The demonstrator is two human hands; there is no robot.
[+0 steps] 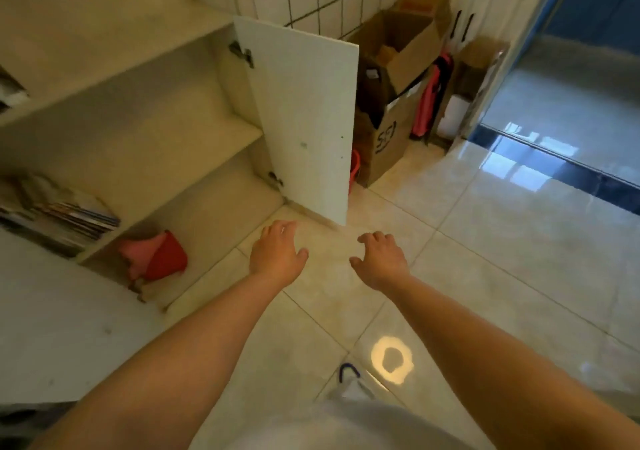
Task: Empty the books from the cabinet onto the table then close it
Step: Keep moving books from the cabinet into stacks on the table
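The white cabinet (166, 127) stands open on the left, its right door (304, 120) swung out toward the room. A stack of books (65, 212) lies on the middle shelf at the far left. Something red and pink (156, 255) sits on the bottom shelf below the books. My left hand (277, 252) and my right hand (379, 259) hang over the floor tiles in front of the door, fingers loosely spread, holding nothing. Both are apart from the door and from the books.
Cardboard boxes (391, 103) stand against the tiled wall behind the door, with red things beside them. A white panel (52, 318), maybe the left door, fills the lower left. Glossy floor tiles (485, 259) stretch to the right toward a doorway with a dark threshold (554, 169).
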